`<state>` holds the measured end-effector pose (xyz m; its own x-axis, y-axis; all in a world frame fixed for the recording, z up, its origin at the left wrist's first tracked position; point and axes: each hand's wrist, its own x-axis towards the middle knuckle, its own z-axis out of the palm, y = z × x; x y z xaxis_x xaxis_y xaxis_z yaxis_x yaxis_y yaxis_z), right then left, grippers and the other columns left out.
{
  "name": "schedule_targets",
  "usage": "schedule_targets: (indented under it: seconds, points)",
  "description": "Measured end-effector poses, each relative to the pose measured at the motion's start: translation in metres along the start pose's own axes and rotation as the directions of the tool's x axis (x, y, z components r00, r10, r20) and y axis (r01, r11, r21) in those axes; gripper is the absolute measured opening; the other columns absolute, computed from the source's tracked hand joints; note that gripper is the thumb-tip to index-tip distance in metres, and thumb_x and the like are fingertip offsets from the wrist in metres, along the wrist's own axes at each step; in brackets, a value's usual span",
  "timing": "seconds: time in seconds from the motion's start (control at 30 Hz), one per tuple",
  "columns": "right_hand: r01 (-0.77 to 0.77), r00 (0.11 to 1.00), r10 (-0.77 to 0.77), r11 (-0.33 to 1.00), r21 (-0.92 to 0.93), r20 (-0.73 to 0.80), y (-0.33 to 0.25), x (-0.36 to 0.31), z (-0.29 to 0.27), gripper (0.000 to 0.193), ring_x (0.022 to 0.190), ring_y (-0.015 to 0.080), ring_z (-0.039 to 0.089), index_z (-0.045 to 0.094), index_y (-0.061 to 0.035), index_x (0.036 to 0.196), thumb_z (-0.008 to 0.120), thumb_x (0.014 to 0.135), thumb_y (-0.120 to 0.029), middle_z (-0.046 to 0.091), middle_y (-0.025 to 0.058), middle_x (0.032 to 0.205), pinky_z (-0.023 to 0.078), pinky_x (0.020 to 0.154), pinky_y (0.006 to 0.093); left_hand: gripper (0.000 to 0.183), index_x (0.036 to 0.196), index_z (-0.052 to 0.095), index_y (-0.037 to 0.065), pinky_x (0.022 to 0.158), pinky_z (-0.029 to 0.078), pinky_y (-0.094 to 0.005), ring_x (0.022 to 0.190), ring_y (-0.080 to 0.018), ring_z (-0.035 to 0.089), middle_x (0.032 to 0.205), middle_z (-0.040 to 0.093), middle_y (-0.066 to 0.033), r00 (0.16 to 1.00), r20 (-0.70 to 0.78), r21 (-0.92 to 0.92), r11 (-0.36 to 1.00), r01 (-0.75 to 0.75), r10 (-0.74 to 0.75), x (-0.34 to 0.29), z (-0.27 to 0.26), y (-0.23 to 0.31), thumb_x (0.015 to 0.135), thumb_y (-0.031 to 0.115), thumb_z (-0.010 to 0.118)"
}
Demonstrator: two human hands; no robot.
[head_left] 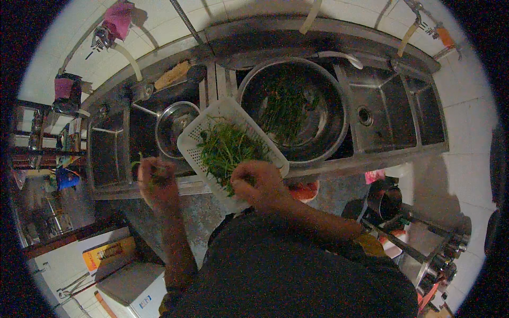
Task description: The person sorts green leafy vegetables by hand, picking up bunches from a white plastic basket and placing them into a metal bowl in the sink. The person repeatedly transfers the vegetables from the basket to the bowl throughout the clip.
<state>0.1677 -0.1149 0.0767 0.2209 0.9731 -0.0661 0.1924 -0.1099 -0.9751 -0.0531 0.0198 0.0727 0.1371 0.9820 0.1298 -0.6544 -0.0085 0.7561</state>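
Note:
A white perforated plastic basket (190,139) rests slantwise across the sink edge in front of me, with long thin leafy greens (230,143) heaped inside. My right hand (260,183) is over the basket's near right part, its fingers curled in a pinch against the greens; what lies between them is hidden. Left of the basket, my left hand (157,180) is closed above the sink's front edge, and a thin green stem pokes out beside its fingers. Behind the basket, a large round metal basin (343,114) holds more dark green stalks (286,114) in water.
A smaller metal bowl (163,127) sits in the left sink. To the right is a steel sink basin (389,127) with a drain. A white-handled ladle (350,59) lies behind the big basin. Something red (305,192) is below the counter, and a metal rack (419,241) stands at right.

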Motion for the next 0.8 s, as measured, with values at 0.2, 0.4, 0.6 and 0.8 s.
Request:
schedule_targets:
  seconds: [0.2, 0.4, 0.6, 0.8]
  points:
    - [0.143, 0.99, -0.139, 0.964, -0.225, 0.031, 0.046, 0.039, -0.01, 0.04, 0.115, 0.034, 0.066, 0.067, -0.0023, 0.126, 0.072, 0.094, -0.025, 0.068, 0.0224, 0.123, 0.051, 0.1, 0.0439, 0.038, 0.129, 0.067, -0.002, 0.086, 0.054, -0.0346, 0.094, -0.0196, 0.066, 0.107, 0.07, -0.012, 0.851, 0.365, 0.931, 0.152, -0.332, -0.379, 0.054, -0.012, -0.039, 0.101, 0.024, 0.067]
    - [0.276, 0.959, -0.261, 0.791, -0.547, 0.106, 0.06, 0.033, -0.02, 0.07, 0.138, 0.047, 0.046, 0.055, -0.0114, 0.147, 0.08, 0.085, -0.035, 0.046, 0.0256, 0.153, 0.044, 0.11, 0.0534, 0.049, 0.14, 0.059, 0.0, 0.094, 0.052, -0.0398, 0.106, -0.0237, 0.064, 0.119, 0.067, -0.0147, 0.97, 0.1, 0.931, 0.364, -0.012, -0.223, 0.019, -0.064, -0.055, 0.095, 0.014, 0.071]
    - [0.277, 0.958, -0.115, 0.601, -0.75, 0.262, 0.081, 0.067, 0.044, 0.088, 0.146, 0.0508, 0.033, 0.048, -0.016, 0.151, 0.086, 0.076, -0.042, 0.033, 0.0249, 0.162, 0.039, 0.114, 0.0592, 0.077, 0.154, 0.041, 0.0, 0.108, 0.043, -0.0479, 0.123, -0.0329, 0.057, 0.132, 0.06, -0.019, 0.988, 0.118, 0.954, 0.287, -0.085, -0.1, -0.052, -0.099, -0.084, 0.088, 0.014, 0.076]
    - [-0.042, 0.938, 0.254, 0.758, -0.651, 0.235, 0.131, 0.109, 0.046, 0.091, 0.147, 0.0481, 0.034, 0.045, -0.0147, 0.153, 0.083, 0.077, -0.048, 0.034, 0.026, 0.161, 0.043, 0.112, 0.0569, 0.081, 0.156, 0.037, -0.002, 0.115, 0.037, -0.0499, 0.132, -0.0399, 0.051, 0.147, 0.05, -0.0243, 0.968, 0.029, 0.969, 0.243, 0.034, -0.249, -0.067, -0.103, -0.109, 0.086, 0.012, 0.074]
